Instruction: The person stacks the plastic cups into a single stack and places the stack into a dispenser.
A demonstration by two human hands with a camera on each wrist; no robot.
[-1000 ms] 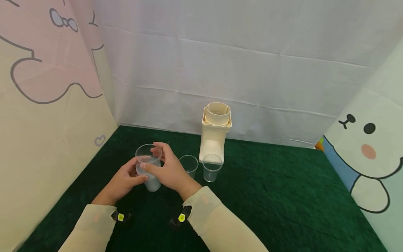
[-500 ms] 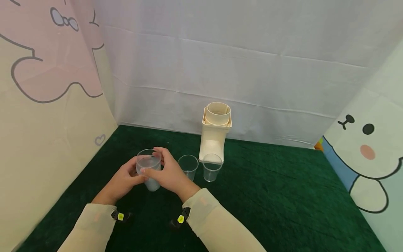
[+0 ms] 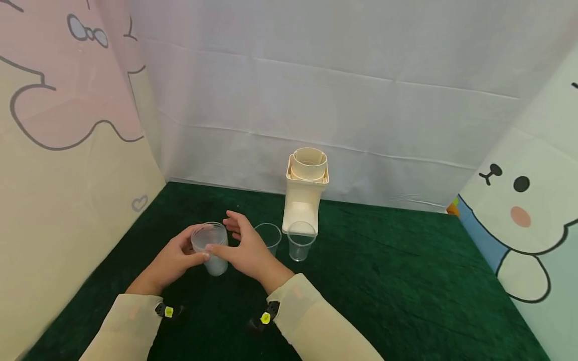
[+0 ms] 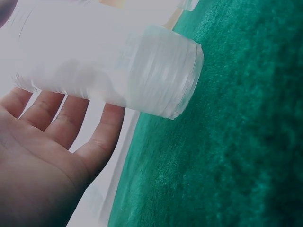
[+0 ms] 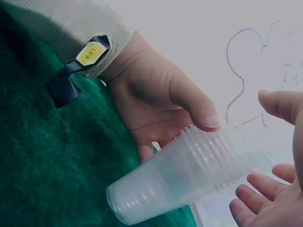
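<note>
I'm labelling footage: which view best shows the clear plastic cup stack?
The right wrist view: the clear plastic cup stack shows layered rims and base. Left wrist: base, washed-out side. Head: small, from above.

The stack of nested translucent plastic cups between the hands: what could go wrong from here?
The stack of nested translucent plastic cups could slip or tilt, since the left hand has the only clear grip, and the fingers of the right hand are not wrapped round it.

The right hand could also knock the single clear plastic cup partly hidden behind it. If bumped, that one might hit the other single clear plastic cup just beside it.
</note>
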